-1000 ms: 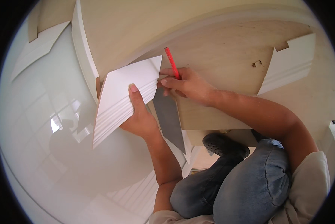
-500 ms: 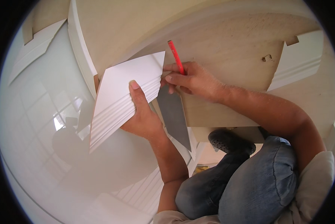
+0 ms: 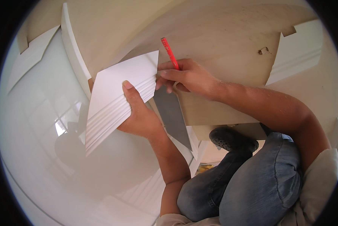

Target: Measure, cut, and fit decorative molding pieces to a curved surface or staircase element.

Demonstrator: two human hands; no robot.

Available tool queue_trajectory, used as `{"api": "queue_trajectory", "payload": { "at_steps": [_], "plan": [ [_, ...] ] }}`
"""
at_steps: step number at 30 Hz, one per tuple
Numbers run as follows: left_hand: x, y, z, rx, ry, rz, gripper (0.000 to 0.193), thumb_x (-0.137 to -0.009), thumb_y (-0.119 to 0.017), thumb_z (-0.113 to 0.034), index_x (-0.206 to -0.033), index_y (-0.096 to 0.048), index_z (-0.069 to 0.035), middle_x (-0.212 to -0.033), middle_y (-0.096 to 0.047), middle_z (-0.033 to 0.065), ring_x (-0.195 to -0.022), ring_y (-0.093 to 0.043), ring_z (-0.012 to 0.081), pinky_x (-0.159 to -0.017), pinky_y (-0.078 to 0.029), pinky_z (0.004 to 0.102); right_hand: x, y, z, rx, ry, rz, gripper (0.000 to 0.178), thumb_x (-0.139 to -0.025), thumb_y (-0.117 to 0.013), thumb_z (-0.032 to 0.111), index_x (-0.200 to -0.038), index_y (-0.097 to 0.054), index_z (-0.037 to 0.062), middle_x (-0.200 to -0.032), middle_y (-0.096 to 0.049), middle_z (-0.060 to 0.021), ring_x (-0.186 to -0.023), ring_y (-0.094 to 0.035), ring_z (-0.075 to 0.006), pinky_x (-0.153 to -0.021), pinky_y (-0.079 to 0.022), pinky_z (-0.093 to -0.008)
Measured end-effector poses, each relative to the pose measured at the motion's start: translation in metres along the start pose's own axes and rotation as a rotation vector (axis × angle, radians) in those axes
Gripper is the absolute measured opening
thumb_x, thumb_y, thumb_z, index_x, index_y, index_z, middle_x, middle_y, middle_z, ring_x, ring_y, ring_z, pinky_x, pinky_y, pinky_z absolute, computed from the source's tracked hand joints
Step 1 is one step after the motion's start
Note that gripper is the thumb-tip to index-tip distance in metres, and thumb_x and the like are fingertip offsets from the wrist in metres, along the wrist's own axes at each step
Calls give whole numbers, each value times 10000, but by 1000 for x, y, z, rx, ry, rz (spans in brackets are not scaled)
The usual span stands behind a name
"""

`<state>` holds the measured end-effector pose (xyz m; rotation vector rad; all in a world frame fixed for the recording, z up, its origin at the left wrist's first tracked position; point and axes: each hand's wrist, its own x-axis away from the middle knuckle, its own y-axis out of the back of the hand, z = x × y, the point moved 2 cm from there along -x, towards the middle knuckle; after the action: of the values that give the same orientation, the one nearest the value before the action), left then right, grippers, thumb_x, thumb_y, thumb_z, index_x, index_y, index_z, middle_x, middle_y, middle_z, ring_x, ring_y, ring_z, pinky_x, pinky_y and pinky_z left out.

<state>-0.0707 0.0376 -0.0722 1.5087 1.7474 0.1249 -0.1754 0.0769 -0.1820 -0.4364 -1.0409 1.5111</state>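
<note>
Trouble could come if my left hand (image 3: 140, 115), clamped on the white moulding piece (image 3: 118, 98) against the wood board (image 3: 221, 56), slips (the floor looks shiny); my right hand (image 3: 189, 77), pinching the red pencil (image 3: 170, 52), might mark crooked.

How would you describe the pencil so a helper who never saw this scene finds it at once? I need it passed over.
Start at the big pale plywood board across the top. At its lower left edge the right hand meets a white ribbed moulding piece held by the left hand. The pencil sticks up from the right hand: thin and red, the only red thing there.
</note>
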Motion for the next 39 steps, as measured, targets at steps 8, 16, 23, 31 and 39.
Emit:
{"api": "queue_trajectory", "payload": {
  "at_steps": [8,16,23,31,39],
  "plan": [
    [0,3,9,-37,-9,-10,474,-936,-765,-116,-1315,-576,96,-1254,-679,182,-1105,-677,270,-956,-568,397,-1,1,-1,-86,9,-29,170,-988,-563,186,-998,-640,35,-970,-740,-97,-752,-628,-104,-565,-425,-256],
    [1,0,3,14,5,-12,480,-937,-748,-95,-1334,-563,103,-1267,-671,184,-1112,-674,259,-947,-568,390,0,-3,-1,-76,34,20,378,-1038,-564,254,-1280,-621,-31,-1015,-721,-81,-793,-597,-95,-573,-382,-229],
    [-3,1,4,-21,-57,24,514,-951,-722,-76,-1407,-536,73,-1284,-658,173,-1113,-660,248,-935,-556,376,18,-13,-2,57,119,-113,395,-1077,-448,333,-1008,-646,-2,-889,-687,-77,-755,-575,-124,-721,-489,-301],
    [-4,3,3,-61,-71,102,566,-959,-671,4,-1469,-440,87,-1352,-588,178,-1135,-614,236,-936,-531,367,27,-41,48,-49,408,-189,345,-1083,-420,284,-979,-596,6,-857,-612,-61,-796,-572,-117,-758,-494,-287],
    [0,-21,-20,414,82,128,559,-998,-638,-59,-1492,-405,59,-1350,-575,181,-1182,-612,249,-978,-533,358,-7,-82,35,-276,632,-156,193,-947,-628,176,-1080,-614,36,-944,-678,-40,-796,-613,-99,-740,-501,-270]
  ]
}}
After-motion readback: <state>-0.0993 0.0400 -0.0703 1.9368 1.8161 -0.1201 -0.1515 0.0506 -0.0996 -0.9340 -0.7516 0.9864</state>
